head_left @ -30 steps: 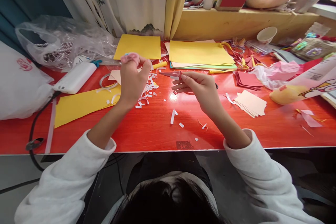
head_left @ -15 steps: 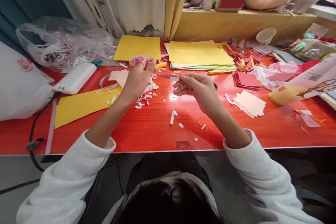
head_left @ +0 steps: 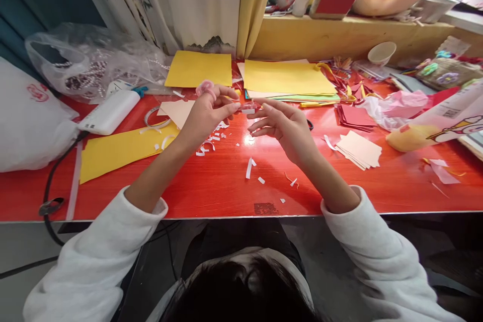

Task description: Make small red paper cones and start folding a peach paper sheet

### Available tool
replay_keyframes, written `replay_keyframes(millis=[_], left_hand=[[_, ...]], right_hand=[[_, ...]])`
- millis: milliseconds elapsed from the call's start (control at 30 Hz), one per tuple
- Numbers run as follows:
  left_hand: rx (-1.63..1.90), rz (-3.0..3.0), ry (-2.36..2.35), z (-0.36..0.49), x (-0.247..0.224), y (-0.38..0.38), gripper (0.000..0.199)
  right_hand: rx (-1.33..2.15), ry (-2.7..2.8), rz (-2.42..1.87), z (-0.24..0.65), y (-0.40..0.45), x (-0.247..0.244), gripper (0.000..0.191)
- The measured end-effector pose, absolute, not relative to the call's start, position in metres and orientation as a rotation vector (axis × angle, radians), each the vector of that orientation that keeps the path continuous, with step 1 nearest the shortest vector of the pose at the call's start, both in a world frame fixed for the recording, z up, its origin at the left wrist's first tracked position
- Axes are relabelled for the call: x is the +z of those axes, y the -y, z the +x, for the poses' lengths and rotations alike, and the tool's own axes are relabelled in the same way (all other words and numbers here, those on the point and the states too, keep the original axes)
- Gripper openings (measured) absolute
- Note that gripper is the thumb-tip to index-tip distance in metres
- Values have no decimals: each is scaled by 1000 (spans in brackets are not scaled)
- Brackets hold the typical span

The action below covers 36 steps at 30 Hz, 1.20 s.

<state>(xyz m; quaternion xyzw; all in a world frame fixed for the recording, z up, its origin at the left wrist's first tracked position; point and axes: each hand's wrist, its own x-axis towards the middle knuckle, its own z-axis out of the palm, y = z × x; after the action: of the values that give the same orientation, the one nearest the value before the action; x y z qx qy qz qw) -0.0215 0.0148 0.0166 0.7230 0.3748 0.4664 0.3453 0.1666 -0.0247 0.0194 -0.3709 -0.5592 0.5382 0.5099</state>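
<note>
Between my two hands is a small clear pinkish item with a white label, raised over the red table. My left hand pinches its left end between thumb and fingers, and a pink fluffy ring sits on that hand. My right hand holds the other end with thumb and forefinger, its other fingers loosely spread. White paper scraps lie below my left hand. A yellow sheet and a stack of yellow paper are behind the hands.
On the left are a white plastic bag, a white box-shaped device and yellow strips. Dark red squares, cream squares and a paper cup stand or lie on the right.
My left hand has moved right and now grips the left end of the small item. The yellow pen-like thing near it is mostly hidden. My right hand has barely moved.
</note>
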Motion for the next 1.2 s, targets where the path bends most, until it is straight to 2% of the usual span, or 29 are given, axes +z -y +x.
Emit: replay_keyframes(millis=[367,567,700,967,1067,1133,1200], left_hand=[[1189,2021,-1056,-14,28,6,13],[1023,1506,-903,-12,29,3,39],[984,1374,-911,-9,27,1,57],[1130,1163,-832,-11,31,-1,64],[1333,1316,-888,-16,33,0,45],[1498,1705,-1017,-18,33,2,28],[1506,2145,-1142,-20,32,3,21]], right_hand=[[1261,1331,-857,168,26,18,18],[1180,1329,-927,167,29,21,21],[1171,1330,-935,167,31,23,21],[1221,1292,-879,167,32,22,21],[1178,1286,-925,169,31,22,23],[1157,1296,-942,169,31,23,22],[1146,1309,-953,168,32,23,20]])
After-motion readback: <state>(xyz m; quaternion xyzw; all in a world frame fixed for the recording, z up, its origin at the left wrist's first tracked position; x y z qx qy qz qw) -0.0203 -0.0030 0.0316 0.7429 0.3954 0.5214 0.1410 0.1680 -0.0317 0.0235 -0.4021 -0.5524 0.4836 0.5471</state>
